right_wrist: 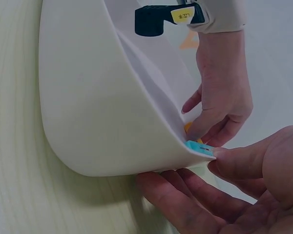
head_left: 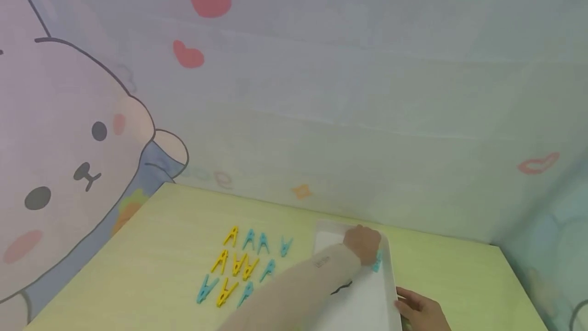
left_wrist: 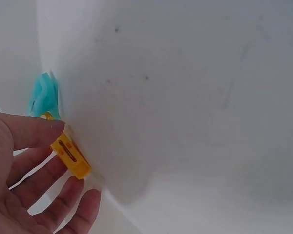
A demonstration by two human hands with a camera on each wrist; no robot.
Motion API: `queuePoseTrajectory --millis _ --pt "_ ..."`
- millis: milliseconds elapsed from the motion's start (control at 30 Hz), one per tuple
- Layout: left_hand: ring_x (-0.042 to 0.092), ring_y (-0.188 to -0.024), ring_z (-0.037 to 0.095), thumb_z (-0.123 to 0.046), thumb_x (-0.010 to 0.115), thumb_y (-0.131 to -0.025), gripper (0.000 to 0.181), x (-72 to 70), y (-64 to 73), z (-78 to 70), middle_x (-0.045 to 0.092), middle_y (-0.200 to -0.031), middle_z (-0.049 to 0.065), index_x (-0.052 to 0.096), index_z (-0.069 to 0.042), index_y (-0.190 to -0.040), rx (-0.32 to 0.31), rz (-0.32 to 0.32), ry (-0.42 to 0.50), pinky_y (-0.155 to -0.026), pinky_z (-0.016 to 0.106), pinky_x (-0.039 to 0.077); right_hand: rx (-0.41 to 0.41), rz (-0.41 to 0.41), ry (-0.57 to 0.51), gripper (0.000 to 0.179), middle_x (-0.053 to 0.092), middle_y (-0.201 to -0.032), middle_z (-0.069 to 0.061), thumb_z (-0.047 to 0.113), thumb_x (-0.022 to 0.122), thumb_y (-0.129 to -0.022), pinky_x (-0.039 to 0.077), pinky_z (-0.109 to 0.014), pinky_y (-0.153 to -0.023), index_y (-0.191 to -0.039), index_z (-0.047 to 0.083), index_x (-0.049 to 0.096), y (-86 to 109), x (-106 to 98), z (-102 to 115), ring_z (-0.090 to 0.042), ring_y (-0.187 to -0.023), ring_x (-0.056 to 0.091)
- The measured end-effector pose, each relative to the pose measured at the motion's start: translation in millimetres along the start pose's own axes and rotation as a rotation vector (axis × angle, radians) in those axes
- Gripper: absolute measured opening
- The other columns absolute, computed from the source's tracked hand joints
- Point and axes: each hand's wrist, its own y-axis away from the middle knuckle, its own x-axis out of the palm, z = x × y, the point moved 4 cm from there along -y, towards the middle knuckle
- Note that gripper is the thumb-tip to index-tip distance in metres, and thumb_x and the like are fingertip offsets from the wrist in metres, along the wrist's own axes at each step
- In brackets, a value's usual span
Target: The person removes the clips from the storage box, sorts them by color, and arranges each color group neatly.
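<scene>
My left hand (head_left: 363, 244) reaches into the far right part of a white tray (head_left: 356, 300). Its thumb and fingers pinch a yellow clothespin (left_wrist: 73, 158) against the tray's side wall. A blue clothespin (left_wrist: 44, 95) lies close beside it along the same wall, also visible as a blue clothespin (head_left: 377, 261) just under the wrist in the head view. On the tray's right rim, my right hand (head_left: 420, 310) grips with the thumb above and fingers below. In the right wrist view that thumb is right by the blue clothespin (right_wrist: 200, 147).
Left of the tray, several yellow clothespins (head_left: 225, 292) and blue clothespins (head_left: 207, 288) lie in loose rows on the pale table (head_left: 151, 249). The left sleeve (head_left: 294, 290) crosses over the tray's near part. A printed cloth (head_left: 349, 91) hangs behind the table.
</scene>
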Motion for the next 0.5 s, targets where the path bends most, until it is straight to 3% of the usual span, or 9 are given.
queuePoseTrajectory --millis 200,500 --pt "0.05 -0.06 0.008 -0.028 0.074 -0.086 0.005 -5.0 4.4 0.3 0.056 -0.066 -0.009 0.07 -0.026 -0.087 -0.011 -0.016 -0.017 -0.053 0.025 0.044 -0.002 0.006 -0.009 0.04 0.069 -0.106 -0.027 0.013 0.07 -0.091 0.057 -0.045 -0.076 -0.122 -0.011 0.062 -0.3 0 -1 -0.04 -0.095 0.068" --pt "0.048 -0.06 0.006 -0.026 0.076 -0.082 0.017 3.6 4.1 13.9 0.061 -0.076 -0.009 0.067 -0.02 -0.096 -0.015 0.002 0.148 -0.052 0.022 0.042 0.029 0.017 -0.077 0.037 0.067 -0.107 -0.029 0.005 0.064 -0.093 0.059 -0.044 -0.066 -0.124 -0.014 0.059 3.9 4 1 -0.035 -0.086 0.069"
